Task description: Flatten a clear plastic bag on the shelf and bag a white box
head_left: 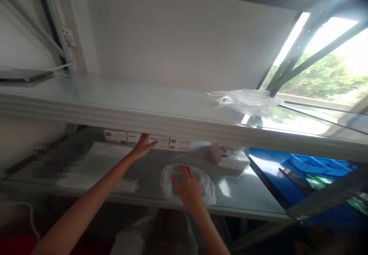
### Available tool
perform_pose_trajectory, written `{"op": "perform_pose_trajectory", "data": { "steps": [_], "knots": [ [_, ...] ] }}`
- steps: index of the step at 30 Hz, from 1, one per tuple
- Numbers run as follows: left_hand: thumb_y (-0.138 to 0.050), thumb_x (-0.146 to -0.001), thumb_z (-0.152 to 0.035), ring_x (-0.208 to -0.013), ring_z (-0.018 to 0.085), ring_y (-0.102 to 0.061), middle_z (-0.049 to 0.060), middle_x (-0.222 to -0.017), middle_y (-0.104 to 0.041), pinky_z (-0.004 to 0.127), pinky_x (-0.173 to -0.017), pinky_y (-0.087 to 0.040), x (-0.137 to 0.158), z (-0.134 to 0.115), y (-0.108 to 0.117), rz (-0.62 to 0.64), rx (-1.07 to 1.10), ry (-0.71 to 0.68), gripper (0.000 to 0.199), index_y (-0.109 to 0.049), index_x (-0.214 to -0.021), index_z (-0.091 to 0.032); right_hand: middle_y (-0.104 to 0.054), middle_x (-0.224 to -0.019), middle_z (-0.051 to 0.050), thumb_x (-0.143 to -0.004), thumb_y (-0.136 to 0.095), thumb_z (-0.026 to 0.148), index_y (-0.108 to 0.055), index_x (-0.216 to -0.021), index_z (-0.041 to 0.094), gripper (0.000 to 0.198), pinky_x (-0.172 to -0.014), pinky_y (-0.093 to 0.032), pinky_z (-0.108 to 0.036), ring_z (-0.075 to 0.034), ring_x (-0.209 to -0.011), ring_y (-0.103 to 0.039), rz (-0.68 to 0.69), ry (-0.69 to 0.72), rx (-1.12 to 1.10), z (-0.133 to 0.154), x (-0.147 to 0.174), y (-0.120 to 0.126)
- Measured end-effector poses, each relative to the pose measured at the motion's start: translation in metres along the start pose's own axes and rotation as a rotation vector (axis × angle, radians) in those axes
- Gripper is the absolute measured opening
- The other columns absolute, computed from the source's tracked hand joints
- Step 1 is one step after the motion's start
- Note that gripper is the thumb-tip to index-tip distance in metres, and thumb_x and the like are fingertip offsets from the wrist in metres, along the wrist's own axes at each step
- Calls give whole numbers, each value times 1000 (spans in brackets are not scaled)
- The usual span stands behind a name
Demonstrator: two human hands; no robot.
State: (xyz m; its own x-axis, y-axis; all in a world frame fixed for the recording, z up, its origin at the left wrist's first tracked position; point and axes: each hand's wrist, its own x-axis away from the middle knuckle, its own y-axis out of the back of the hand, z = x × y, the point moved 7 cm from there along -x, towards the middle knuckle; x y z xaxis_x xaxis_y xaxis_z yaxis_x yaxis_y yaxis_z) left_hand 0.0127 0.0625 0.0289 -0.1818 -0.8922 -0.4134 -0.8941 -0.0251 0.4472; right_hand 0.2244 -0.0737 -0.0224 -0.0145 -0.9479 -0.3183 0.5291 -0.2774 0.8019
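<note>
My left hand [141, 148] reaches under the upper shelf to a row of small white cartons [179, 144]. Its fingers and thumb close on one white carton [159, 141] in the middle of the row; the fingertips are partly hidden. On the lower shelf, a clear plastic bag [211, 192] lies bunched in a ring. Over this bag is my right hand [190, 189], thumb and fingers spread apart and curved, touching the plastic. Whether any finger pinches the film is not clear.
The upper shelf [129, 102] overhangs the cartons, with a crumpled clear bag [244, 98] on top. Right of my hands lies a wrapped stack [234, 159]. White plastic sheeting [100, 163] covers the lower left. Blue trays [319, 165] stand beyond the frame post.
</note>
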Motion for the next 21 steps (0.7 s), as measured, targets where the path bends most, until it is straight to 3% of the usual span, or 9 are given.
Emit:
{"op": "perform_pose_trajectory", "data": {
  "steps": [3, 5, 7, 10, 14, 17, 21],
  "knots": [
    [-55, -82, -52, -132, 22, -34, 7, -138, -45, 37, -111, -22, 41, -14, 6, 2, -49, -153, 47, -57, -119, -24, -52, -129, -14, -74, -65, 37, -47, -129, 28, 58, -88, -42, -53, -37, -112, -51, 111, 26, 142, 42, 28, -36],
    [-52, -86, -48, -131, 20, -35, 6, -138, -44, 36, -112, -22, 68, -19, 9, 23, -49, -177, 41, -57, -119, -25, -55, -124, -14, -78, -58, 23, -52, -125, 27, 48, -86, -44, -50, -34, -107, -55, 153, -14, 138, 48, 29, -49],
    [-51, -87, -45, -127, 20, -39, 6, -134, -48, 37, -110, -25, 90, -21, 12, 22, -32, -165, 36, -59, -116, -25, -62, -112, -13, -80, -47, 16, -61, -113, 25, 36, -84, -46, -47, -30, -99, -60, 143, -74, -27, 42, 23, -51],
    [-50, -87, -43, -118, 22, -48, 7, -122, -56, 38, -103, -35, 118, -24, 13, 15, 24, -93, 31, -62, -107, -23, -67, -99, -9, -81, -44, 25, -64, -97, 23, 26, -85, -48, -43, -26, -92, -63, 100, -128, -451, 28, 18, -39],
    [-49, -88, -44, -99, 21, -57, 6, -105, -62, 34, -91, -43, 149, -40, -6, 114, 113, -3, 29, -61, -102, -21, -65, -104, -9, -79, -46, 44, -60, -99, 22, 33, -86, -51, -39, -25, -97, -62, -24, -200, -912, 21, 35, -10],
    [-57, -84, -44, -98, 20, -56, 6, -109, -61, 32, -90, -43, 163, -68, -25, 190, 172, -68, 34, -57, -110, -22, -65, -102, -6, -70, -58, 45, -60, -94, 24, 32, -86, -50, -38, -24, -95, -62, -114, -250, -1191, 23, 54, 8],
    [-58, -83, -45, -91, 19, -57, 5, -102, -61, 31, -84, -43, 164, -102, -28, 126, 196, -151, 32, -59, -104, -20, -66, -93, -1, -65, -67, 38, -63, -89, 26, 27, -78, -50, -33, -20, -84, -62, -129, -286, -1396, 26, 71, 18]
  ]
}}
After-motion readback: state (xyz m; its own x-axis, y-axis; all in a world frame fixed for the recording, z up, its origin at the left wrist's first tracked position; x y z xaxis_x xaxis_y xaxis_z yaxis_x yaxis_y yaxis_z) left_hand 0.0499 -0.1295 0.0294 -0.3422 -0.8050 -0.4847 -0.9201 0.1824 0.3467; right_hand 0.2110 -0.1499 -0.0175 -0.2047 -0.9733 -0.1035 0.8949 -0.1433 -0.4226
